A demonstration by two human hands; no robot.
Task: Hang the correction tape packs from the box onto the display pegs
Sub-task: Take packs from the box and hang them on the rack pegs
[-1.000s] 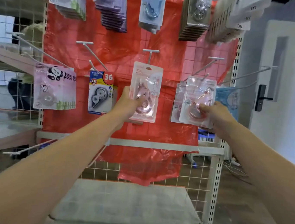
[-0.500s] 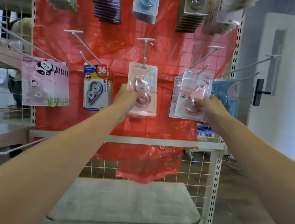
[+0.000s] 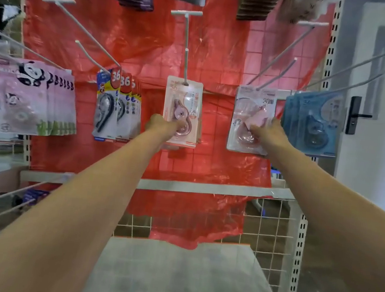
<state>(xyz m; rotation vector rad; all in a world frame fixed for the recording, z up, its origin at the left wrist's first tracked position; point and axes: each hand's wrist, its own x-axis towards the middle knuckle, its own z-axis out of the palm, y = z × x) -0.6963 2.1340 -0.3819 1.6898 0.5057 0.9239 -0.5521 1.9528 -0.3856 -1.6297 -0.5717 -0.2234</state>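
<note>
A red plastic sheet [image 3: 136, 43] covers the wire display rack [image 3: 270, 229], with a grey shelf [image 3: 172, 270] at the bottom. White pegs slant out of the sheet in rows. Along the middle row hang a stack of pink panda packs [image 3: 31, 96] at the far left, a stack of packs marked 36 [image 3: 117, 106], and blue packs [image 3: 314, 123] at the far right.

The centre peg [image 3: 186, 46] runs through the hole at the top of a pink correction tape pack [image 3: 183, 111], which hangs upright. The left hand [image 3: 162, 125] has its grip closed on that pack's lower left part, thumb on the front.

On the next peg [image 3: 276, 73] to the right hangs a clear pink pack marked 30m [image 3: 252, 119]. The right hand [image 3: 268, 134] pinches its lower middle, fingers on the blister.
</note>
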